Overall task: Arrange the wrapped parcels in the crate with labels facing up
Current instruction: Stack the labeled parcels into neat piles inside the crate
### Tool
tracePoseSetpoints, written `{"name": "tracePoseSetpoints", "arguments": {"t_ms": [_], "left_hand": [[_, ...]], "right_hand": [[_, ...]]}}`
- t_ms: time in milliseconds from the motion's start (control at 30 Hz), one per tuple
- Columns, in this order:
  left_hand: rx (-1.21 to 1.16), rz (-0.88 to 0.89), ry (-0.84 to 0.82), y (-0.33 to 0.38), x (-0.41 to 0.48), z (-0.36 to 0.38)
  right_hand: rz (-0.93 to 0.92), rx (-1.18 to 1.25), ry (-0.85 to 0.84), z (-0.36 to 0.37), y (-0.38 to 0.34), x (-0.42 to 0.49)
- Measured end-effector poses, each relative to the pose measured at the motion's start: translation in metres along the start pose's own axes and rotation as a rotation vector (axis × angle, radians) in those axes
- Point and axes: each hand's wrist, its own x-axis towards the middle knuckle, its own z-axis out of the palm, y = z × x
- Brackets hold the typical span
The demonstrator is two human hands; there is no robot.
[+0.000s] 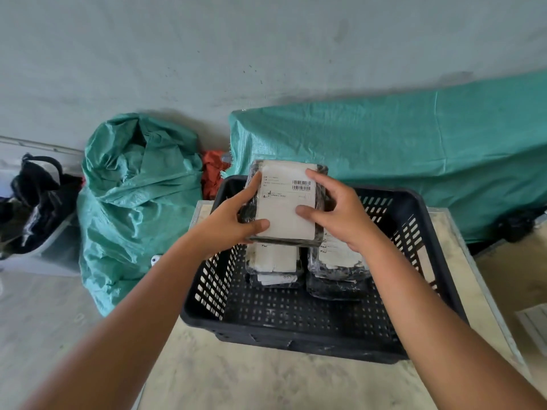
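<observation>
Parcel point(285, 202) sits label-up between your hands at frame center: left hand point(233, 220) clamps its left edge, right hand point(334, 211) its right, above two stacks point(337, 255) in the black crate point(296, 335).

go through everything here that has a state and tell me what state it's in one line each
Held parcel: gripped by both hands above the crate, label up.
Left hand: closed on the parcel's left edge.
Right hand: closed on its right edge.
Crate: on the table, partly filled.
Left stack: in the crate, label up.
Right stack: in the crate, label up.
Green sack: crumpled, open at the top.
</observation>
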Motion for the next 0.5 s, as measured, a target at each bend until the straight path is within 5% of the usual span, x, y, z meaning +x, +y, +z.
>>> {"name": "tracePoseSetpoints", "arguments": {"t_ms": [300,500], "left_hand": [[0.227,-0.341,-0.114,-0.063,0.029,0.011],[0.282,-0.353,-0.092,-0.083,0.052,0.018]], "right_hand": [[0.208,-0.157,-0.134,0.049,0.068,0.014],[0.269,-0.258,-0.158,0.068,0.084,0.027]]}}
